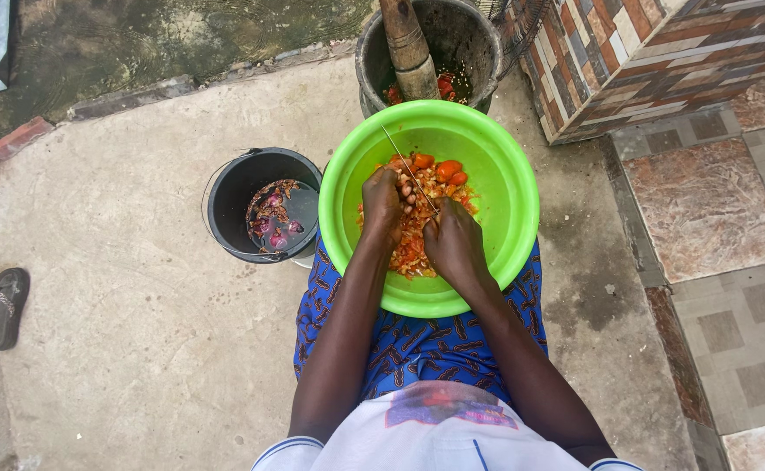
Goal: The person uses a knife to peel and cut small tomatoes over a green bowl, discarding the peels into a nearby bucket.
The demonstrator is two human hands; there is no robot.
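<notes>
Green plastic bowl [505,166] sits on the person's lap, over a blue patterned cloth [417,349]; chopped red-orange peppers [426,187] piled toward the bowl's middle and near edge. Left hand [382,205] is closed around a piece of pepper above the pile. Right hand [454,244] is closed on a thin knife [409,170], blade angled up toward the bowl's far rim, meeting the piece in the left hand.

Judgement on the cut — best done with short strokes kept over the bowl's centre so pieces drop inside, left fingertips curled back from the blade, bowl held level on the knees.

Black bucket [225,205] on the concrete floor [121,288] just beside the bowl's left rim, with water and reddish onion skins [273,214] in it. Dark mortar [487,44] beyond the bowl's far rim, wooden pestle [404,39] leaning in it, red bits at the bottom. Sandal [3,305] at the floor's left edge.

Hard to tell — knife handle is hidden in the right fist, the piece being cut is mostly covered by fingers, pestle top is cut off by the frame.
</notes>
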